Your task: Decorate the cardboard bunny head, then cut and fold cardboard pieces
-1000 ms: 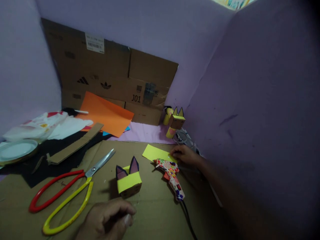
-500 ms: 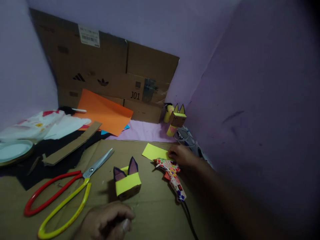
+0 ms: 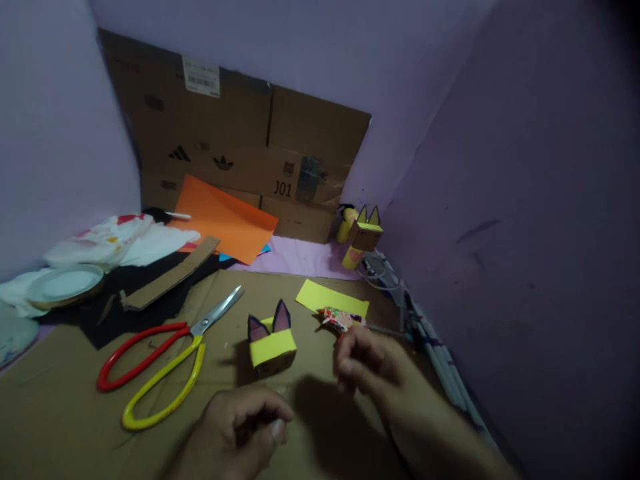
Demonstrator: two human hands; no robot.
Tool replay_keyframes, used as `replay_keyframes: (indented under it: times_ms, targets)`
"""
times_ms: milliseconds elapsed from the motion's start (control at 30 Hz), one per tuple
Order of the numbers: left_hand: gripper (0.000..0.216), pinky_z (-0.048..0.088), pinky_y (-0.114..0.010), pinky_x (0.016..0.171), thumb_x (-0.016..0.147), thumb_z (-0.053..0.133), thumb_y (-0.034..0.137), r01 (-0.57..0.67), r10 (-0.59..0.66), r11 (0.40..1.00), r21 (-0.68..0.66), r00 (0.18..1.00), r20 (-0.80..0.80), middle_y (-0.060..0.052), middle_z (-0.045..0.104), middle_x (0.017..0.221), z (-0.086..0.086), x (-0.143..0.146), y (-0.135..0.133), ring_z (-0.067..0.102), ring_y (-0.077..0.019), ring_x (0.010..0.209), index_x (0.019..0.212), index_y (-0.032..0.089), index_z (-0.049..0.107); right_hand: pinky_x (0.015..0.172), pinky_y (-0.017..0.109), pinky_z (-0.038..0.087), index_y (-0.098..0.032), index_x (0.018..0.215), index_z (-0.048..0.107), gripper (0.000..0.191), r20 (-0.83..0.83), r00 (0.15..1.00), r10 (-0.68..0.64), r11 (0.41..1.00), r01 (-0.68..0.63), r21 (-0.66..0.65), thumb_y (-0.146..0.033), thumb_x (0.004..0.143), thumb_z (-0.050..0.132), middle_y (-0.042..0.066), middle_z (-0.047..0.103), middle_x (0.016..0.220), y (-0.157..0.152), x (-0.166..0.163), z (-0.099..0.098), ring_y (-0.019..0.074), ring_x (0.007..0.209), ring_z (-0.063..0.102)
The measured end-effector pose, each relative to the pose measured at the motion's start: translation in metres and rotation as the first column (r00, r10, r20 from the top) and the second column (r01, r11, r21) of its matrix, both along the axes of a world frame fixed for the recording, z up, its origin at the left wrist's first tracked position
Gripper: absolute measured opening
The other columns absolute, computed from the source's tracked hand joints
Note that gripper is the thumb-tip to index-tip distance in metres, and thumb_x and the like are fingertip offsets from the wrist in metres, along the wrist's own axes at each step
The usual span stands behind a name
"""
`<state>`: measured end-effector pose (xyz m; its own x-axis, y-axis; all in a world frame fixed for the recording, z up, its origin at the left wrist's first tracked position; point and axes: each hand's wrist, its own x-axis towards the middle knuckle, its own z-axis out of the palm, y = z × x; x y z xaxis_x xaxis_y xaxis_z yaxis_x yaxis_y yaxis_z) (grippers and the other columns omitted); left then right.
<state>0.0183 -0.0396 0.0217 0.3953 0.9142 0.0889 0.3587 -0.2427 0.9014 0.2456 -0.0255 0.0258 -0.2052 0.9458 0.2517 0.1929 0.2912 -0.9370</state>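
Note:
My left hand [image 3: 243, 427] is low in the middle, fingers loosely curled, the thumb a little apart, nothing visible in it. Just beyond it stands a small cardboard box head [image 3: 273, 348] with a yellow paper top and two pointed, dark-edged ears. My right hand [image 3: 377, 373] is raised over the cardboard, its fingers bent and no held thing showing. It hides the grip of a flower-patterned hot glue gun [image 3: 341, 319]. A yellow paper piece [image 3: 327, 295] lies behind the gun's nozzle.
Large scissors [image 3: 200, 327] with red and yellow handles lie open at left. Behind them are a cardboard strip [image 3: 173, 275], black paper [image 3: 113, 327], orange paper [image 3: 225, 220] and a round lid [image 3: 65, 283]. A finished cat-like figure [image 3: 365, 237] stands at the back right beside a tape ring [image 3: 379, 272].
My right hand has left the yellow paper and come back toward me, now covering the glue gun's grip. The view has shifted slightly; my left hand stays near the box head.

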Motion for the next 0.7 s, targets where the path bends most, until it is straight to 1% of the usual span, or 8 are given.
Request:
replay_keyframes:
  times_ms: [33, 100, 200, 267, 367, 467, 600, 700]
  targets:
    - [0.021, 0.033, -0.017, 0.044, 0.069, 0.054, 0.035, 0.024, -0.024, 0.997, -0.071, 1.000, 0.004, 0.004, 0.053, 0.057, 0.000, 0.002, -0.001, 0.041, -0.0085, 0.048, 0.074, 0.019, 0.066, 0.053, 0.023, 0.041, -0.021, 0.072, 0.052, 0.020, -0.069, 0.997, 0.034, 0.999, -0.036, -0.028, -0.039, 0.080, 0.058, -0.001, 0.056, 0.061, -0.011, -0.015, -0.009, 0.0113, 0.055, 0.052]
    - [0.022, 0.031, -0.017, 0.043, 0.067, 0.054, 0.034, 0.035, -0.033, 0.982, -0.184, 0.999, 0.012, 0.004, 0.050, 0.056, 0.000, 0.006, -0.001, 0.039, -0.0084, 0.048, 0.075, 0.016, 0.064, 0.048, 0.021, 0.040, -0.020, 0.071, 0.054, 0.022, -0.222, 0.974, 0.036, 0.988, -0.068, -0.139, -0.038, 0.074, 0.066, -0.002, 0.055, 0.056, -0.023, -0.038, -0.025, 0.0096, 0.050, 0.051]
    - [0.025, 0.031, -0.019, 0.044, 0.065, 0.055, 0.035, 0.018, -0.007, 0.960, -0.280, 0.999, 0.038, 0.003, 0.051, 0.058, -0.001, 0.009, 0.001, 0.040, -0.0083, 0.048, 0.076, 0.013, 0.061, 0.043, 0.019, 0.040, -0.019, 0.071, 0.052, 0.031, -0.382, 0.924, -0.007, 0.966, -0.092, -0.240, -0.037, 0.062, 0.076, -0.005, 0.055, 0.055, -0.021, -0.053, -0.037, 0.0077, 0.044, 0.052]
    - [0.027, 0.031, -0.020, 0.045, 0.066, 0.055, 0.036, 0.033, -0.020, 0.963, -0.267, 0.998, 0.052, 0.002, 0.053, 0.060, -0.001, 0.010, 0.001, 0.040, -0.0077, 0.048, 0.077, 0.012, 0.060, 0.041, 0.019, 0.042, -0.019, 0.071, 0.050, 0.037, -0.431, 0.902, -0.011, 0.957, -0.115, -0.266, -0.036, 0.057, 0.079, -0.006, 0.056, 0.054, -0.017, -0.055, -0.040, 0.0075, 0.041, 0.053]
    - [0.025, 0.029, -0.020, 0.045, 0.067, 0.054, 0.036, 0.072, -0.062, 0.977, -0.199, 0.996, 0.058, 0.002, 0.053, 0.059, 0.001, 0.011, -0.001, 0.037, -0.0072, 0.047, 0.074, 0.012, 0.058, 0.038, 0.018, 0.043, -0.019, 0.070, 0.045, 0.046, -0.471, 0.882, 0.003, 0.942, -0.160, -0.294, -0.036, 0.051, 0.082, -0.007, 0.058, 0.050, -0.016, -0.055, -0.040, 0.0076, 0.037, 0.053]
    - [0.023, 0.029, -0.021, 0.046, 0.063, 0.057, 0.035, 0.081, -0.074, 0.985, -0.153, 0.996, 0.053, 0.001, 0.056, 0.059, 0.004, 0.010, -0.003, 0.039, -0.0081, 0.049, 0.070, 0.012, 0.058, 0.036, 0.018, 0.045, -0.019, 0.070, 0.041, 0.053, -0.482, 0.876, 0.013, 0.933, -0.184, -0.310, -0.033, 0.046, 0.085, -0.007, 0.060, 0.050, -0.019, -0.056, -0.041, 0.0086, 0.037, 0.054]
    - [0.025, 0.033, -0.023, 0.052, 0.059, 0.060, 0.035, 0.068, -0.064, 0.992, -0.108, 0.997, 0.040, -0.001, 0.058, 0.060, 0.003, 0.009, -0.003, 0.043, -0.0105, 0.054, 0.068, 0.012, 0.060, 0.036, 0.018, 0.046, -0.020, 0.070, 0.039, 0.053, -0.482, 0.875, 0.038, 0.937, -0.199, -0.288, -0.033, 0.047, 0.085, -0.007, 0.060, 0.047, -0.018, -0.057, -0.042, 0.0089, 0.036, 0.054]
    - [0.024, 0.038, -0.025, 0.056, 0.060, 0.060, 0.035, 0.076, -0.074, 0.994, -0.078, 0.997, 0.024, -0.004, 0.063, 0.064, -0.002, 0.007, 0.000, 0.050, -0.0138, 0.058, 0.068, 0.012, 0.062, 0.035, 0.018, 0.046, -0.020, 0.072, 0.040, 0.053, -0.478, 0.877, 0.045, 0.939, -0.201, -0.281, -0.032, 0.048, 0.085, -0.007, 0.060, 0.047, -0.016, -0.057, -0.044, 0.0092, 0.035, 0.054]
